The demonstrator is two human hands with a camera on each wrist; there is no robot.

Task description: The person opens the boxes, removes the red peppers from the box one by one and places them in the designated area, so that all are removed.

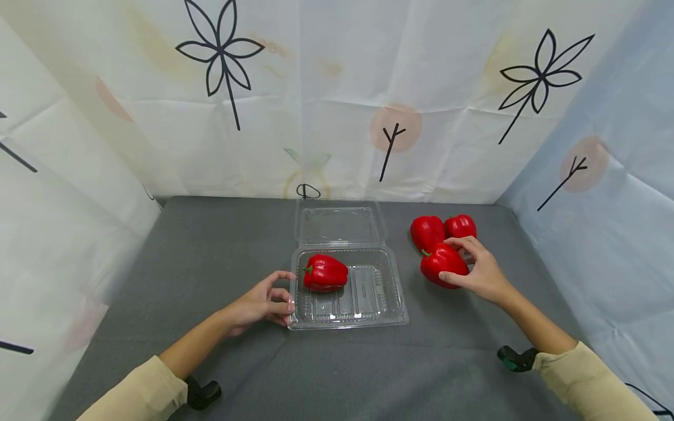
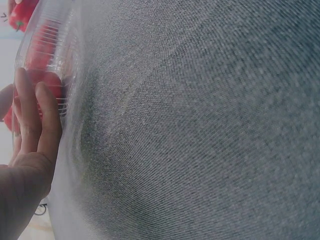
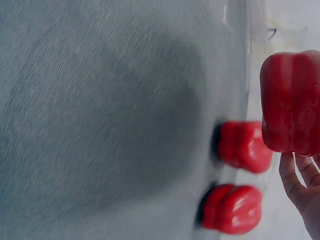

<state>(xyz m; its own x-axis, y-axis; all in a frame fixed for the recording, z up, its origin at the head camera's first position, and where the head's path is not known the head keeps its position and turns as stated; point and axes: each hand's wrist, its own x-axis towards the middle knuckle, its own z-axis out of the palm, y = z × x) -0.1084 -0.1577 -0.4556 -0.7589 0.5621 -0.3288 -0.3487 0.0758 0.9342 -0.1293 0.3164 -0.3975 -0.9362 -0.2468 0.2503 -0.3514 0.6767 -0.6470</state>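
Note:
My right hand (image 1: 481,272) grips a red bell pepper (image 1: 442,266) between thumb and fingers; in the right wrist view this bell pepper (image 3: 292,102) is off the table. My left hand (image 1: 265,301) touches the left edge of a clear plastic clamshell container (image 1: 397,304). Fairly straight fingers (image 2: 47,117) lie against its side wall in the left wrist view. Another red bell pepper (image 1: 327,273) lies on its side in the left part of the container, its green stem to the left.
Two more red bell peppers, one on the left (image 1: 427,233) and one on the right (image 1: 461,225), sit just beyond my right hand. The container's lid (image 1: 339,225) is folded back flat toward the rear. Printed cloth (image 1: 337,88) hangs behind the grey table (image 1: 226,234).

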